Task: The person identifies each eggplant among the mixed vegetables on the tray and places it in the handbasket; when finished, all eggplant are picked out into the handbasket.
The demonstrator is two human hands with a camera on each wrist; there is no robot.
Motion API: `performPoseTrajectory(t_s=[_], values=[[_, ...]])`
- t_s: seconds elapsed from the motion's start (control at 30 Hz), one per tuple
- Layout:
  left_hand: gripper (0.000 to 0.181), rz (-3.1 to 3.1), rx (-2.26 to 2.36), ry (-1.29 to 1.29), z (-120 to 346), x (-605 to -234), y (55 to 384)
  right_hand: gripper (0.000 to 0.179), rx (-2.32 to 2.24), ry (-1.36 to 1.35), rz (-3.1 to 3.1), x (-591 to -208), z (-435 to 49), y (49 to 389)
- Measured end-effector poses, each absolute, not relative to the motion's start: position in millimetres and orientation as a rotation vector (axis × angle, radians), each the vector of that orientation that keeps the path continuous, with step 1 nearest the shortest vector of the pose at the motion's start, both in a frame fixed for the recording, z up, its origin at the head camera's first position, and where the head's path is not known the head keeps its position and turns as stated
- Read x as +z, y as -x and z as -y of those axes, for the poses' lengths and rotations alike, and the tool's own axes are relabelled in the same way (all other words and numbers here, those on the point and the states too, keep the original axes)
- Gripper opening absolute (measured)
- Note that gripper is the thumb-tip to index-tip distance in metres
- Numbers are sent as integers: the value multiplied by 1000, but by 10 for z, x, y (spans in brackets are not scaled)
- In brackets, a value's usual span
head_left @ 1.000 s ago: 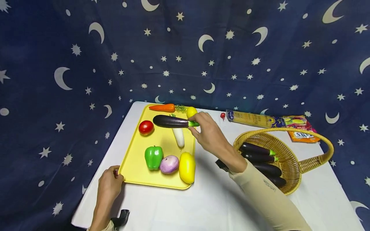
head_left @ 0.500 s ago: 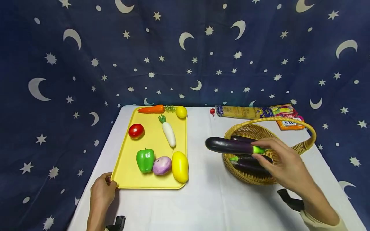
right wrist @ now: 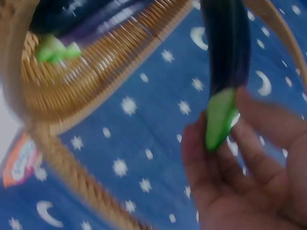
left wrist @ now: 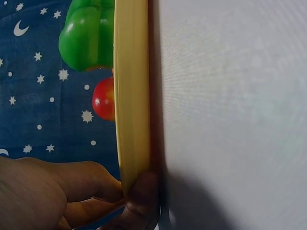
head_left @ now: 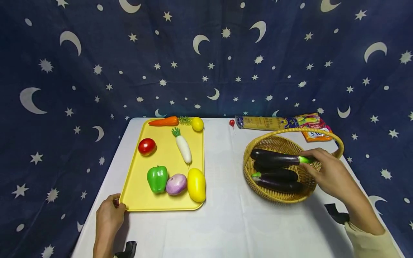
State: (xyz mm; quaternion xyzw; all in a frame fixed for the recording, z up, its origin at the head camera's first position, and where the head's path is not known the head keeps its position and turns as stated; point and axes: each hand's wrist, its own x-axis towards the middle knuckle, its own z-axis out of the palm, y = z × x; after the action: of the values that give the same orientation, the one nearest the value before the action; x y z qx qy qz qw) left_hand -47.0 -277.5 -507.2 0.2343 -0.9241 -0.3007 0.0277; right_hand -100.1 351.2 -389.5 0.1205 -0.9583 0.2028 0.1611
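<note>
My right hand (head_left: 333, 175) pinches an eggplant (head_left: 279, 159) by its green stem end, low over the wicker basket (head_left: 258, 191). The right wrist view shows thumb and fingertips around that green end (right wrist: 219, 117). Several other eggplants (head_left: 282, 186) lie in the basket, partly covered by the held one. At the near left corner of the yellow tray (head_left: 161, 210), my left hand (head_left: 109, 216) grips the rim, with thumb and fingers on either side of it in the left wrist view. A green bell pepper (head_left: 157, 180), purple onion (head_left: 176, 184) and yellow mango (head_left: 196, 185) lie along the tray's near side.
Also on the tray are a tomato (head_left: 147, 147), white radish (head_left: 184, 148), carrot (head_left: 164, 121) and lemon (head_left: 197, 124). Behind the basket lie a pasta pack (head_left: 267, 123) and a candy bag (head_left: 313, 125), with a red lollipop (head_left: 232, 123) beside them. The basket's handle (head_left: 290, 130) arches above it.
My right hand has carried the eggplant from above the tray rightward and down into the basket's opening. My left hand has kept its grip on the tray corner. The view has shifted right.
</note>
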Motion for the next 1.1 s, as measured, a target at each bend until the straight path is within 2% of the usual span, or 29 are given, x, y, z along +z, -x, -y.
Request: performPoseTrajectory(t_s=[0.2,0.43,1.1], values=[[46,2853,-919,-699,2782,-5102,436,25,631,-266,2901,-4035,-3399,1417],[45,2847,-903,-698,2794,-5103,390,22,628,-222,3157,-4086,-3406,1658],[44,2867,-908,-688,2804,-5071,452,24,469,-273,3228,-4226,-3390,1685]])
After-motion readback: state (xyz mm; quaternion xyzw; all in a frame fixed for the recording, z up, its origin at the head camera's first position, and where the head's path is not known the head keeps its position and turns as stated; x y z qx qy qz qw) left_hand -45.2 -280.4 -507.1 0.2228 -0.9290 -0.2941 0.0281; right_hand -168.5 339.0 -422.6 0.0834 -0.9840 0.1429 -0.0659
